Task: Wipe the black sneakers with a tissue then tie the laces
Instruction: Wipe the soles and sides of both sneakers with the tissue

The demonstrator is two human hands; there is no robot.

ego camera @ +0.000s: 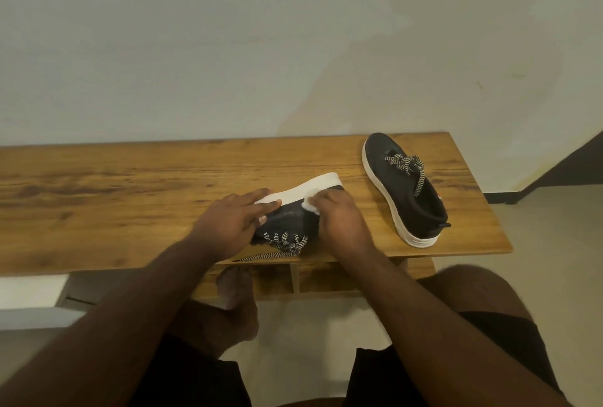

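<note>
While the near sneaker is lying tipped on its side at the table's front edge, long axis running left to right and white sole facing away, the right hand is pinching a tissue against its heel end. The left hand, fingers spread flat, is bracing the toe. The second sneaker is sitting upright, well apart to the right, on the wooden table beneath a pale wall.

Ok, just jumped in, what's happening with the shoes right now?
A person is wiping one black sneaker, tipped on its side near the front edge of the wooden table. The left hand steadies it while the right hand presses a white tissue against the upper beside the white sole. Its laces hang loose. The second sneaker stands upright to the right, untouched; its laces look loosely knotted, though I cannot be sure.
</note>
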